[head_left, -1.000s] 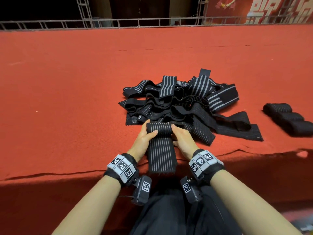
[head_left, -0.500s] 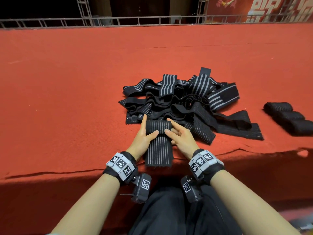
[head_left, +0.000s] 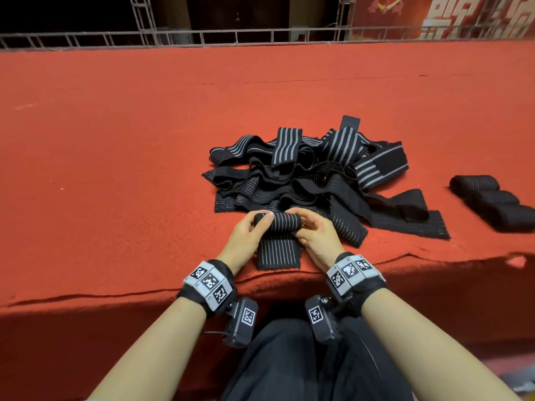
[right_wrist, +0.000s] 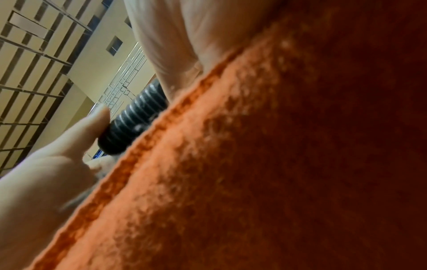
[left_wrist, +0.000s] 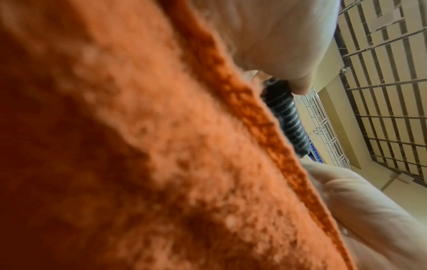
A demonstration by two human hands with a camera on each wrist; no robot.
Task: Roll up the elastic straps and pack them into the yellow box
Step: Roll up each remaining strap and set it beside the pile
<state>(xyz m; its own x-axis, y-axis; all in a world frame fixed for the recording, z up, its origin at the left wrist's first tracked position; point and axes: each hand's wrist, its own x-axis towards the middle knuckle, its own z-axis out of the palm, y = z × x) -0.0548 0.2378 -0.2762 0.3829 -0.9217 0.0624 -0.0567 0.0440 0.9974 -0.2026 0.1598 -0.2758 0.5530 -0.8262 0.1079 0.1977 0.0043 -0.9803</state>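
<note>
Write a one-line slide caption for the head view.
Both hands, left and right, roll a striped strap beside the loose pile; three finished rolls lie aside.

Black grey-striped strap (head_left: 278, 250) on red carpet (head_left: 115, 169).

No words, brand names or numbers can be read in any view. A red banner (head_left: 451, 15) at the top right of the head view carries large pale characters, cut off by the frame edge and by the metal railing (head_left: 260, 34) in front of it, so they cannot be made out. The wristbands (head_left: 209, 282) on both forearms and the small cameras (head_left: 242, 321) hanging below them bear square black-and-white coded markers, which are patterns and not text.
</note>
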